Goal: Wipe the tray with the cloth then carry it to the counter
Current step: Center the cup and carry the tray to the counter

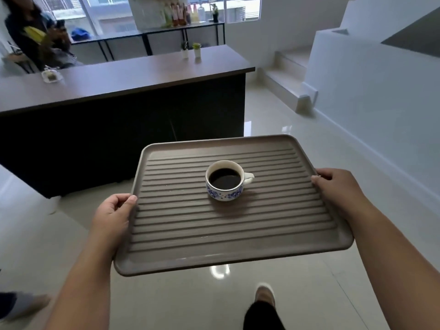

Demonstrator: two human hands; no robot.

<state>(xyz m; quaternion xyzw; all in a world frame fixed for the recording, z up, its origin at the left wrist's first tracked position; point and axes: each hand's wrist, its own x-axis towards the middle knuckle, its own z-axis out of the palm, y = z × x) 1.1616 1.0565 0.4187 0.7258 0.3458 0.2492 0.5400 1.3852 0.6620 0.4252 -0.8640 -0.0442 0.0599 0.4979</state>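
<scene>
A grey-brown ribbed tray (185, 253) is held level above the floor, in front of me. My left hand (112, 217) grips its left rim, thumb on top. My right hand (338, 186) grips the right rim the same way. A white cup with a blue flower pattern (225, 181), full of black coffee, stands near the tray's middle with its handle to the right. The counter (133, 75), brown-topped with a dark front, lies ahead and to the left. No cloth is in view.
A small dish (51, 76) and two small white pots (190, 52) stand on the counter. A person (31, 32) is behind its far left end. White steps (290, 75) rise at the right. Glossy floor lies below; my foot (264, 294) is on it.
</scene>
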